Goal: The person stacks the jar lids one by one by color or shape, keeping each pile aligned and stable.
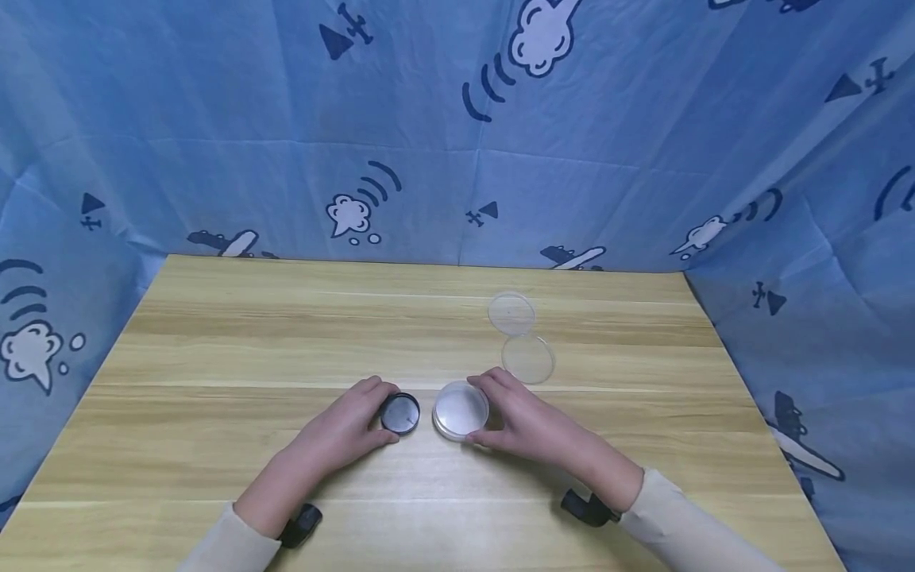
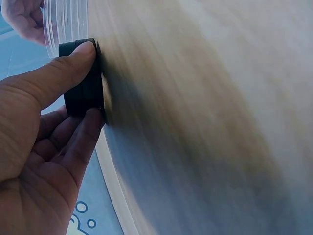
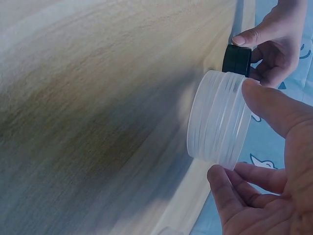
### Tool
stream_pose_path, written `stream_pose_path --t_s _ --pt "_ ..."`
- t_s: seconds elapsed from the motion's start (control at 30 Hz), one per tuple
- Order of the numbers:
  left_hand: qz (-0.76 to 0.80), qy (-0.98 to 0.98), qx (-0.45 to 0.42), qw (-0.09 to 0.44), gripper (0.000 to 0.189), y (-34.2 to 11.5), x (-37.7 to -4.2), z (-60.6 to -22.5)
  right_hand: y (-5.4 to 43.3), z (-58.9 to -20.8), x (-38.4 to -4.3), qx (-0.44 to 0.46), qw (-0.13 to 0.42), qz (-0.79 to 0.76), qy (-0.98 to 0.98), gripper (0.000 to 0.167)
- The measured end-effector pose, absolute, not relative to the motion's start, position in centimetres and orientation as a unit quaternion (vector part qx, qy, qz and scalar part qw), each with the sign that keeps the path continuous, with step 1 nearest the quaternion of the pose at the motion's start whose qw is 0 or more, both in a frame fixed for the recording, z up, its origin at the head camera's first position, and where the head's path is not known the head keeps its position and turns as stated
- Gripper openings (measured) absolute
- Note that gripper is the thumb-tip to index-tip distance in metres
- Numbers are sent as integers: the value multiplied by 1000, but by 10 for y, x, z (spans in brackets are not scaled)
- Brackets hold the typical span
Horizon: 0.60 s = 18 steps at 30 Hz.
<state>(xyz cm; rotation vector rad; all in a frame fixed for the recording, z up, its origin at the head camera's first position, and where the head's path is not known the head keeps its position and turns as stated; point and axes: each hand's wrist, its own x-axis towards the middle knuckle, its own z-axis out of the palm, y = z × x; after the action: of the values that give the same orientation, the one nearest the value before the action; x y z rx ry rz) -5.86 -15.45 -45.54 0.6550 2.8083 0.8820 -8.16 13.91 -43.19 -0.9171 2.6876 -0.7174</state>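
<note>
My left hand [image 1: 343, 429] pinches a small round black case [image 1: 400, 415] between thumb and fingers. Its top looks glassy, and the left wrist view shows a black side wall [image 2: 84, 95] with thumb and fingertips at opposite edges. Just to the right, a stack of clear round plastic dishes [image 1: 461, 410] stands on the table. My right hand [image 1: 525, 421] grips this stack from its right side, thumb near and fingers far. Several ridged layers [image 3: 215, 120] show along the stack in the right wrist view. A narrow gap separates case and stack in the head view.
Two thin clear discs lie behind the right hand: a farther one [image 1: 511, 314] and a nearer one [image 1: 528, 359], edges close together. The wooden table [image 1: 286, 318] ends at a blue patterned curtain [image 1: 429, 119] at the back and sides.
</note>
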Motion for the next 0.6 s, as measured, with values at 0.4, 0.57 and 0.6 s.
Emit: stream_pose_path --t_s 0.4,0.57,0.6 --pt "293 929 217 62 50 -155 -59 -456 140 -433 -81 -309 109 -249 911 75" --pt "291 930 218 60 51 -155 -59 -457 140 -434 -81 -306 111 -246 913 75" --pt "291 930 218 60 51 -155 -59 -458 140 -434 -81 -305 112 -246 913 75"
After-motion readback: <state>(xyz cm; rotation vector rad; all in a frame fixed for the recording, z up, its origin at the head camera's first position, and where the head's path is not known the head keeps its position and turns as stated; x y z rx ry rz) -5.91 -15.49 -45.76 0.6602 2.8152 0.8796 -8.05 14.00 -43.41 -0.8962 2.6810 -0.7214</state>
